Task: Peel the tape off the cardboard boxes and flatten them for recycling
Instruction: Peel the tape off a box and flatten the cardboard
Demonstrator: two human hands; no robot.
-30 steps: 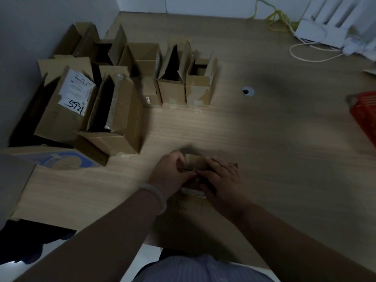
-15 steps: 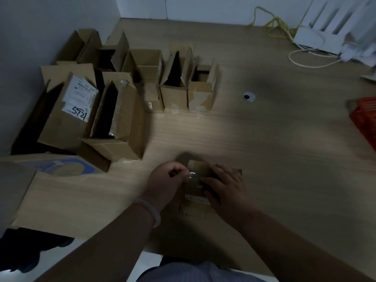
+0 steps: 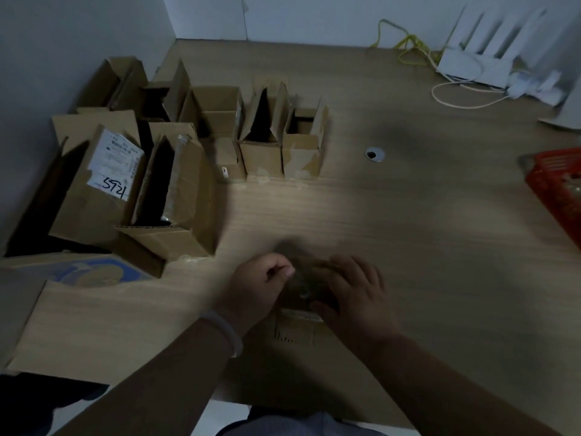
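A small cardboard box (image 3: 297,328) lies on the wooden table near the front edge, mostly covered by my hands. My right hand (image 3: 355,294) presses down on its top and grips it. My left hand (image 3: 261,283) is pinched shut at the box's upper left, holding a strip of clear tape (image 3: 301,289) that is blurred and stretches toward the box. Several opened cardboard boxes stand at the back left, among them a large one with a white label (image 3: 94,190) and a small one (image 3: 303,146).
A red basket (image 3: 556,184) sits at the right edge. A white router (image 3: 478,64) with cables lies at the back right. A cable hole (image 3: 374,154) is in the tabletop. A flat blue-printed carton (image 3: 81,272) lies at the left.
My left hand has pulled away to the left from the box with the tape pinched in it, while my right hand stays pressed on the box.
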